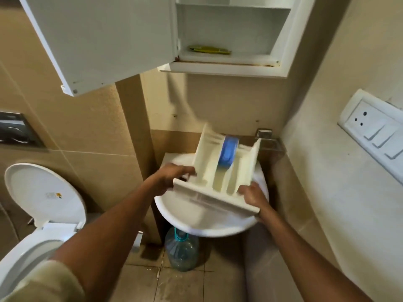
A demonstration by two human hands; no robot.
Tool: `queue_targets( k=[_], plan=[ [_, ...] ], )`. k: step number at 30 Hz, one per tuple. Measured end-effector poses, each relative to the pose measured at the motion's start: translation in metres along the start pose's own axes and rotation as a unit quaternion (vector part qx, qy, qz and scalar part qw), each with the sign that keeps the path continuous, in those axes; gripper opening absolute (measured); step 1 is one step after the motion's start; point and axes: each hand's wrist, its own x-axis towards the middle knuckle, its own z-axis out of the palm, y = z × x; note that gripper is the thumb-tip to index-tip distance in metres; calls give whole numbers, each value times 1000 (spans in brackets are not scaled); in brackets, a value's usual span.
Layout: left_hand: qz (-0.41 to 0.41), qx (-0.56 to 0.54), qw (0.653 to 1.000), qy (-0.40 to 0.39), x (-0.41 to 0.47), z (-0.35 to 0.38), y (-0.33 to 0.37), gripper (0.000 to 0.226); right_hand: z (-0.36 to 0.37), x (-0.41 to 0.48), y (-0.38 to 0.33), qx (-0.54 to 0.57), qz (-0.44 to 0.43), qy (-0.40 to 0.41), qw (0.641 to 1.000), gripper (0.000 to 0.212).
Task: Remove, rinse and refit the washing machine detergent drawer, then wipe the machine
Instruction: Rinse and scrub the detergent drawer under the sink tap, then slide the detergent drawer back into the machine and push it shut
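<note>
The white detergent drawer (pixel 218 171) with a blue insert (pixel 227 150) is held over a round white washbasin (pixel 196 216). Its front panel points toward me and its back end tilts up toward the wall. My left hand (pixel 172 177) grips the drawer's left side near the front panel. My right hand (pixel 253 195) grips the front panel's right end. Three compartments show, the middle one yellowish. No washing machine is in view.
An open white wall cabinet (pixel 229 40) hangs above, its door (pixel 98 40) swung out left, a yellow packet (pixel 209 49) on its shelf. A toilet (pixel 39 210) stands left, a water bottle (pixel 182 249) sits under the basin, and a switch plate (pixel 375 129) is on the right wall.
</note>
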Motion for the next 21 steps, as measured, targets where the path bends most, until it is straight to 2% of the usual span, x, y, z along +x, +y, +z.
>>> queue_targets(
  k=[1,2,4,5,8,10,12,14,16,20,21],
  plan=[
    [-111,6,994,-2,1,-1,-14,29,2,-7,7,51,111,-75,990,19],
    [-186,9,982,-2,2,-2,-31,34,4,-11,18,77,186,-118,972,19],
    [-249,20,968,0,4,-4,-57,45,6,-12,44,47,235,-125,963,28],
    [-262,17,965,-2,3,-6,-64,53,6,-10,53,28,244,-122,962,25],
    [-270,-1,963,-20,3,-11,-73,68,4,-7,53,-19,226,-128,965,20],
    [-258,1,965,-39,7,-16,-74,70,0,-4,40,-34,223,-134,965,21],
    [-250,8,966,-62,0,-18,-71,65,-1,-3,29,-39,217,-152,963,20],
    [-251,-21,964,-87,-13,-19,-68,43,0,1,21,-34,220,-166,961,32],
    [-235,-68,966,-81,-23,-21,-75,28,4,4,16,1,230,-191,954,48],
    [-220,-157,963,-26,-51,-37,-109,48,27,1,15,32,236,-252,938,49],
    [-215,-163,963,-12,-59,-43,-119,44,36,-2,17,25,238,-264,934,50]
  ],
)
